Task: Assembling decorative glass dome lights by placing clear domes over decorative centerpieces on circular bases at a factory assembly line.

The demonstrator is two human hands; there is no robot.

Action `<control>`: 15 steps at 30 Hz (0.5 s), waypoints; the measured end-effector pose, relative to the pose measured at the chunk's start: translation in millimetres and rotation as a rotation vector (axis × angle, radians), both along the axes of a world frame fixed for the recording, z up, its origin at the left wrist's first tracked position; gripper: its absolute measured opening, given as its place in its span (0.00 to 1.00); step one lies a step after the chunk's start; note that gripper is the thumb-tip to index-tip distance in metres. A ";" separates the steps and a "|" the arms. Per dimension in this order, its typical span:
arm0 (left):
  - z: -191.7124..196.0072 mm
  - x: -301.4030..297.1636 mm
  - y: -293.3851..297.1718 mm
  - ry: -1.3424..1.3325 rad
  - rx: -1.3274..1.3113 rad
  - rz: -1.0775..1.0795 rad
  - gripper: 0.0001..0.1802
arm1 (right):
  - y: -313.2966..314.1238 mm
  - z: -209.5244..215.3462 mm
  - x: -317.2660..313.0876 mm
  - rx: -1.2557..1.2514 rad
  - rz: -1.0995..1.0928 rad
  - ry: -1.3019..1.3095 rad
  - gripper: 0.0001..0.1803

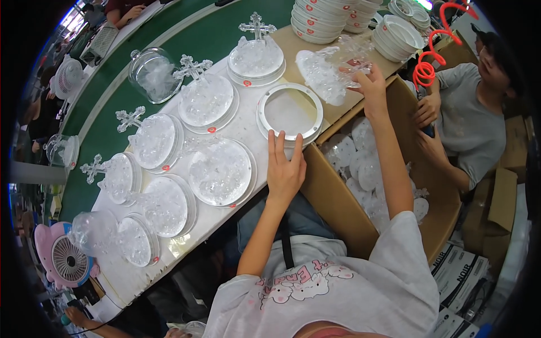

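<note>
filled bases (248, 190): 7 | ring-topped base (319, 110): 1 | upright crosses (257, 26): 4 | red hose (426, 68): 1

Bright, fairly even light — glints on the clear dome (155, 76) — with edges bowing toward the black corners.

My right hand (370, 90) is overlapping a heap of clear plastic pieces (322, 73), and glare is perhaps masking whether it is pinching one. My right forearm (394, 169) is hiding some white discs (365, 169) inside the cardboard box (339, 196). My left hand (286, 170) is covering a bit of the white ring base's (317, 110) near rim. The upper edge is cutting off a tall stack of white bases (316, 25). A co-worker's hands (427, 110) are concealing most of a dark blue tool (429, 131). At lower left, another hand (76, 315) is appearing too blurred to read.
</note>
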State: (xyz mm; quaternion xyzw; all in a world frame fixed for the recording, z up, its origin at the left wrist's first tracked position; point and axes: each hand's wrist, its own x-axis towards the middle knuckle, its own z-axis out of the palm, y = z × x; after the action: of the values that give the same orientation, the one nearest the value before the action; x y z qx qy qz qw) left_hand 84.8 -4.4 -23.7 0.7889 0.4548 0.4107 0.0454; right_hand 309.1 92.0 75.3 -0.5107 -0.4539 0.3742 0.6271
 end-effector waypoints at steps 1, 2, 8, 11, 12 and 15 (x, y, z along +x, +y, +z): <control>0.7 0.7 0.5 -0.007 0.008 0.005 0.26 | -0.4 2.1 -2.9 -0.003 -0.004 0.000 0.21; 1.6 2.1 0.5 -0.007 0.005 0.001 0.26 | -0.4 3.4 -6.1 -0.014 0.053 -0.006 0.22; 3.1 3.9 1.3 -0.119 -0.007 0.058 0.20 | 0.3 3.0 -24.4 -0.025 0.184 -0.082 0.22; 7.1 4.8 0.5 -0.130 -0.016 0.070 0.21 | -2.2 4.1 -28.9 0.003 0.187 -0.037 0.23; 9.6 5.2 -0.3 -0.211 -0.073 0.085 0.22 | -3.6 5.5 -30.3 0.014 0.164 -0.016 0.23; 11.8 5.6 0.1 -0.366 -0.133 0.121 0.24 | -10.3 9.1 -38.3 0.068 0.123 -0.029 0.23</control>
State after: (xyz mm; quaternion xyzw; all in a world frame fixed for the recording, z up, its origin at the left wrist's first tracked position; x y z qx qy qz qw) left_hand 90.3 -4.3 -11.9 0.6675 0.5116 0.5184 0.1547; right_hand 270.8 81.7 84.4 -0.4656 -0.5060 0.3887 0.6132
